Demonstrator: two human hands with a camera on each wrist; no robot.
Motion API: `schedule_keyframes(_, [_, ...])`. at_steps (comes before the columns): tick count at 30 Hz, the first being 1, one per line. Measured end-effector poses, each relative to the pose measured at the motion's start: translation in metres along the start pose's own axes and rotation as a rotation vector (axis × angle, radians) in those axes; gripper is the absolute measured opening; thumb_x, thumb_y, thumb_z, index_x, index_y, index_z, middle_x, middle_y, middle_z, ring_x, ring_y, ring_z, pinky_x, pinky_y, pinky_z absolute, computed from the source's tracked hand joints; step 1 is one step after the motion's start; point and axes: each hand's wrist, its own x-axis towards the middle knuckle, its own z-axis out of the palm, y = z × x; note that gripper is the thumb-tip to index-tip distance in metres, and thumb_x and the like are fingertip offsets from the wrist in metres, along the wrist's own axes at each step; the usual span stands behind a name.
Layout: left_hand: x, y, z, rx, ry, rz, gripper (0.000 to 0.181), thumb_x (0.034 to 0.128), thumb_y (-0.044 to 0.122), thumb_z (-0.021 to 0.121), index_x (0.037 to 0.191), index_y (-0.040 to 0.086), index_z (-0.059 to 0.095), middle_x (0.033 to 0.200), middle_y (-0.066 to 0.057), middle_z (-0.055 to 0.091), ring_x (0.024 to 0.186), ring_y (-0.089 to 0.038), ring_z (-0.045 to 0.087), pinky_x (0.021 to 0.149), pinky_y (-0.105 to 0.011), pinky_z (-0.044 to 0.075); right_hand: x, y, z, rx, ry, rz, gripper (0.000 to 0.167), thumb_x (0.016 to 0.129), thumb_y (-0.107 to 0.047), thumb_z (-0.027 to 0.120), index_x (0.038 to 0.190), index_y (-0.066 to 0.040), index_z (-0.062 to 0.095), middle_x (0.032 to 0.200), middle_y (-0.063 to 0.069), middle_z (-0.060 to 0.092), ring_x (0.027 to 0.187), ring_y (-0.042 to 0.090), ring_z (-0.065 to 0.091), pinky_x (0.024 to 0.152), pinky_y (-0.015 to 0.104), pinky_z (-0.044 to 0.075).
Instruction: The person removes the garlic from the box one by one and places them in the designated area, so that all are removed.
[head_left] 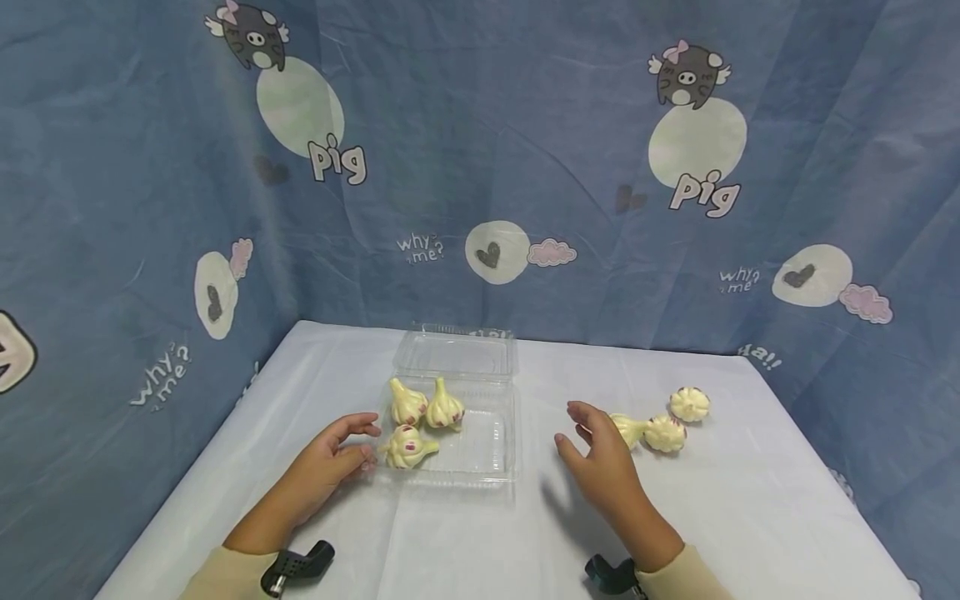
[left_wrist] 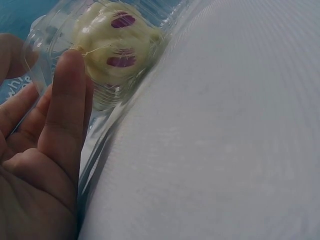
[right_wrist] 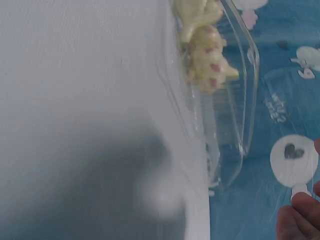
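Note:
A clear plastic clamshell box (head_left: 480, 442) lies on the table with its lid folded back. Three garlic bulbs (head_left: 406, 447), cream with purple patches, sit in its left half. My left hand (head_left: 330, 462) is at the box's left edge, fingers loosely bent; in the left wrist view its fingertips (left_wrist: 69, 70) meet or nearly meet the plastic wall beside a bulb. Right of the box, my right hand (head_left: 603, 462) hovers above the table with fingers apart and nothing in them. Just beyond it are more garlic bulbs (head_left: 665, 433), one partly hidden by the hand.
A white cloth covers the table (head_left: 750, 508). Behind it and along the sides hangs a blue curtain (head_left: 562, 167) with pig prints. Another garlic bulb (head_left: 689, 404) lies at the back right. The opened lid (head_left: 453, 354) reaches toward the table's back edge.

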Motion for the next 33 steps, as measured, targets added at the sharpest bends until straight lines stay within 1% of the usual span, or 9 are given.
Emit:
schedule_keyframes(5, [-0.002,0.000,-0.001,0.001,-0.001,-0.002,0.054,0.1018,0.009,0.062,0.153,0.005,0.044,0.144,-0.024,0.047,0.091,-0.014,0.066,0.080,-0.028,0.059,0.001,-0.009,0.012,-0.006,-0.015,-0.067,0.050,0.094,-0.013,0.076,0.140,-0.002,0.058,0.136,0.014,0.063,0.133,0.033,0.059,0.109,0.039,0.051])
schedule_keyframes(10, [-0.002,0.000,-0.001,0.014,-0.002,0.000,0.054,0.1020,0.011,0.062,0.153,0.006,0.044,0.145,-0.023,0.047,0.091,-0.014,0.066,0.079,-0.028,0.058,0.006,-0.021,0.024,-0.005,-0.045,-0.091,0.050,0.094,-0.013,0.076,0.140,-0.003,0.059,0.137,0.013,0.063,0.133,0.029,0.060,0.110,0.038,0.051])
schedule_keyframes(15, [-0.001,0.003,-0.002,0.024,-0.001,-0.012,0.054,0.1025,0.012,0.062,0.153,0.007,0.044,0.146,-0.022,0.047,0.094,-0.015,0.067,0.081,-0.028,0.058,0.010,-0.033,0.035,-0.004,-0.080,-0.138,0.050,0.095,-0.016,0.076,0.140,-0.005,0.058,0.138,0.010,0.063,0.133,0.028,0.060,0.109,0.039,0.051])
schedule_keyframes(18, [-0.001,0.003,-0.002,0.022,-0.006,-0.018,0.055,0.1031,0.014,0.062,0.154,0.007,0.043,0.147,-0.022,0.047,0.096,-0.016,0.067,0.083,-0.028,0.058,0.011,-0.040,0.040,-0.003,-0.116,-0.154,0.050,0.096,-0.018,0.075,0.142,-0.006,0.058,0.140,0.009,0.062,0.132,0.026,0.060,0.109,0.039,0.051])
schedule_keyframes(22, [-0.002,0.002,-0.001,0.006,-0.018,-0.022,0.055,0.1042,0.014,0.062,0.154,0.006,0.042,0.147,-0.023,0.045,0.096,-0.017,0.067,0.083,-0.028,0.059,0.013,-0.048,0.047,-0.026,-0.170,-0.152,0.050,0.098,-0.023,0.073,0.144,-0.010,0.057,0.142,0.006,0.060,0.132,0.024,0.061,0.110,0.039,0.051])
schedule_keyframes(25, [-0.002,0.002,-0.001,0.007,-0.017,-0.023,0.054,0.1041,0.014,0.062,0.154,0.006,0.042,0.146,-0.024,0.045,0.095,-0.016,0.067,0.083,-0.028,0.059,0.015,-0.055,0.052,-0.025,-0.190,-0.164,0.050,0.099,-0.024,0.072,0.144,-0.010,0.056,0.143,0.006,0.059,0.133,0.024,0.060,0.110,0.039,0.051])
schedule_keyframes(30, [-0.002,0.002,-0.001,0.008,-0.008,-0.018,0.054,0.1031,0.012,0.062,0.153,0.006,0.043,0.146,-0.023,0.046,0.094,-0.016,0.067,0.081,-0.029,0.059,0.022,-0.065,0.062,0.009,-0.210,-0.203,0.049,0.100,-0.024,0.071,0.144,-0.010,0.057,0.143,0.007,0.059,0.133,0.024,0.060,0.111,0.041,0.050])
schedule_keyframes(33, [-0.002,0.001,0.000,0.003,-0.008,-0.020,0.054,0.1025,0.011,0.062,0.153,0.006,0.043,0.146,-0.023,0.046,0.093,-0.015,0.066,0.081,-0.028,0.059,0.025,-0.069,0.069,0.014,-0.238,-0.220,0.049,0.100,-0.025,0.070,0.145,-0.010,0.056,0.143,0.007,0.059,0.133,0.028,0.060,0.110,0.042,0.051])
